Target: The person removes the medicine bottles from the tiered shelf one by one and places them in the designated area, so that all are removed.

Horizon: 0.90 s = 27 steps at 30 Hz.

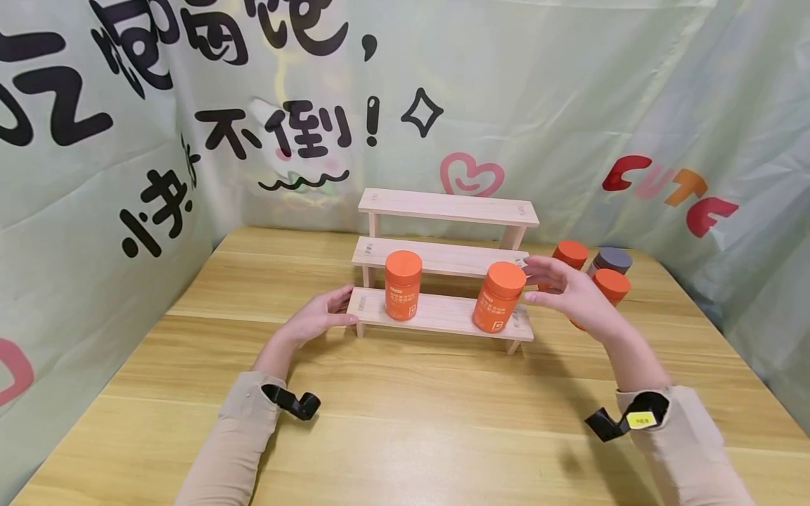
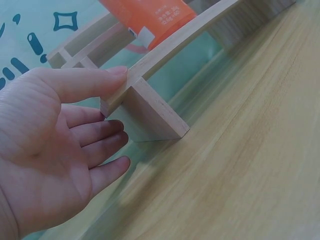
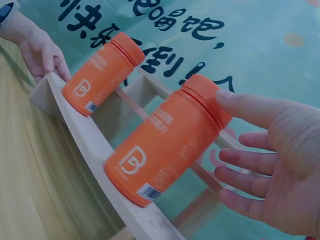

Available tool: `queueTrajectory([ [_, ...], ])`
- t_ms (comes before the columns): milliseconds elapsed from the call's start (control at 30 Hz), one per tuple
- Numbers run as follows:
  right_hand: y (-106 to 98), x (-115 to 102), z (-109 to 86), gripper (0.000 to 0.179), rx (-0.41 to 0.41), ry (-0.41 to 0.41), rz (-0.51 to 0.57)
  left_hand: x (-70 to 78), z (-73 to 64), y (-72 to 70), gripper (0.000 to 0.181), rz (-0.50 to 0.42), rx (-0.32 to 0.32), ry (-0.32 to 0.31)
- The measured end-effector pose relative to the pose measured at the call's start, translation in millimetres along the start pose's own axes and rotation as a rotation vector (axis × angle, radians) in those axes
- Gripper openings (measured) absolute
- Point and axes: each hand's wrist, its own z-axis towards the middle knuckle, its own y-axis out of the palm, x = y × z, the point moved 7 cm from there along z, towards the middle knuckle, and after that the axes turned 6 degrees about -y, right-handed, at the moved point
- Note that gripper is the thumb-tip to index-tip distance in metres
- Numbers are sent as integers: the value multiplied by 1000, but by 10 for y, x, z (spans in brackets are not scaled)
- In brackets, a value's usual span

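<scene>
The right orange bottle (image 1: pixel 498 302) stands near the right end of the lowest step of the wooden rack (image 1: pixel 443 313), left of the right hand (image 1: pixel 572 292). That hand's thumb tip meets or nearly meets the lid's right side; contact is hard to tell. Its fingers are spread and relaxed, apart from the bottle. The left orange bottle (image 1: pixel 403 284) stands toward the same step's left end, to the right of the left hand (image 1: pixel 314 320), which pinches that end between thumb and forefinger; its other fingers extend loosely beside the rack's leg.

Both forearms reach in from the near side, the right hand's palm turned left and the left hand's turned right. On the table (image 1: pixel 411 436), far right, other bottles (image 1: pixel 611 281) are partly hidden by the right hand. In the left wrist view, the left bottle's top is cut off.
</scene>
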Motion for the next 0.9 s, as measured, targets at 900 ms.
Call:
queueTrajectory([
  [900, 267, 23, 116, 64, 12, -23, -4, -5, 0, -4, 77, 2, -7, -3],
])
